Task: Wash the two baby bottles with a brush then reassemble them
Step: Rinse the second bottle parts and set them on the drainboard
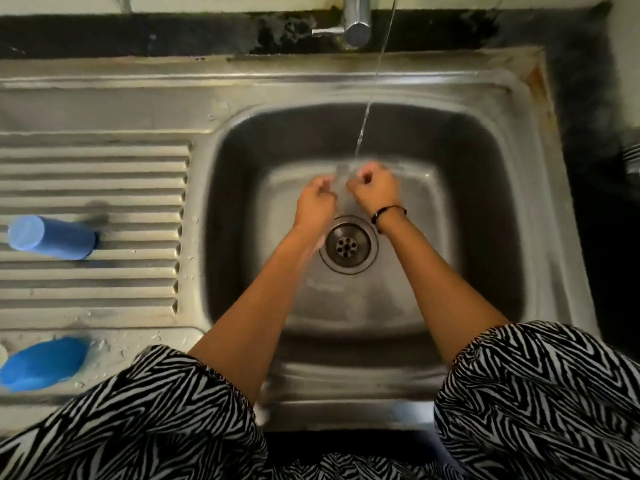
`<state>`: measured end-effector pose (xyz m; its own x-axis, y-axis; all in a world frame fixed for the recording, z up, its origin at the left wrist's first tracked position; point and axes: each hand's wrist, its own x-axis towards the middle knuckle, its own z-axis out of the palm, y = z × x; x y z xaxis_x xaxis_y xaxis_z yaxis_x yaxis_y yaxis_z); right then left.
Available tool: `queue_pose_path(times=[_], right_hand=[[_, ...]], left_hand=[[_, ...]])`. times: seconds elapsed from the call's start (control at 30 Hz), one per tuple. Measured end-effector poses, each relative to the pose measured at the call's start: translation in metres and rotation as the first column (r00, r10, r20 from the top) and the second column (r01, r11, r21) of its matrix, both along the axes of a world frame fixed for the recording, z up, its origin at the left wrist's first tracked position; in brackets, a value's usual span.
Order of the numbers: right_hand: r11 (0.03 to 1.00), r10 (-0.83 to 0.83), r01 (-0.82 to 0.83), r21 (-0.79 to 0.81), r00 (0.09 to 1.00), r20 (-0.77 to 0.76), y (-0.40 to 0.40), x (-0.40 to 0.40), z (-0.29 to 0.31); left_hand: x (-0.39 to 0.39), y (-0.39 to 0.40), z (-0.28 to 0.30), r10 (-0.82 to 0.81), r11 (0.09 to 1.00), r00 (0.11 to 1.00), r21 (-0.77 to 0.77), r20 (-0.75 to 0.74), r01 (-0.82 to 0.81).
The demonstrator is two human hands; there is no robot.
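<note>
A stainless steel sink unit (242, 95) is sitting in a dark counter (104, 36), its basin at the right end and a ribbed drainboard (93, 174) at the left. A pale blue bottle (52, 238) is lying on its side across the ribs near the left edge. A darker blue item (43, 363), too blurred to name, is lying at the front left corner.

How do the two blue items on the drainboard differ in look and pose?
The blue cylinder is pale blue and straight-sided, lying on its side across the ridges; the blue rounded item is a stronger blue, dome-shaped, and sits on the flat strip nearer the person. The cylinder shows whole; the rounded item is cut by the frame edge. Both are left of the sink, untouched.
</note>
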<state>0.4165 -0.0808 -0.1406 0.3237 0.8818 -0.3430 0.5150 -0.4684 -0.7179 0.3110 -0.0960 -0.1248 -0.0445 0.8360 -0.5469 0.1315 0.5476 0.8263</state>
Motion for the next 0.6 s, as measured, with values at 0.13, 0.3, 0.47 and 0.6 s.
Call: queue_pose_path(times=[0.13, 0.3, 0.47, 0.6], right_hand=[[0.979, -0.003, 0.031, 0.202, 0.991, -0.136, 0.018, 0.005, 0.040], [0.937, 0.068, -0.111, 0.331, 0.988, 0.138, 0.026, 0.008, 0.060], [0.936, 0.018, -0.118, 0.331, 0.957, 0.289, 0.030, 0.012, 0.077], [0.925, -0.102, 0.045, 0.377, 0.986, 0.134, 0.033, 0.015, 0.092]], left_hand=[[0.012, 0.030, 0.028, 0.124, 0.992, 0.944, -0.006, 0.306, -0.128], [0.018, 0.046, 0.047, 0.111, 0.994, 0.924, -0.060, 0.365, -0.096], [0.025, 0.043, 0.065, 0.054, 0.998, 0.901, -0.040, 0.431, -0.041], [0.032, 0.038, 0.083, -0.030, 0.996, 0.883, 0.087, 0.468, -0.012]])
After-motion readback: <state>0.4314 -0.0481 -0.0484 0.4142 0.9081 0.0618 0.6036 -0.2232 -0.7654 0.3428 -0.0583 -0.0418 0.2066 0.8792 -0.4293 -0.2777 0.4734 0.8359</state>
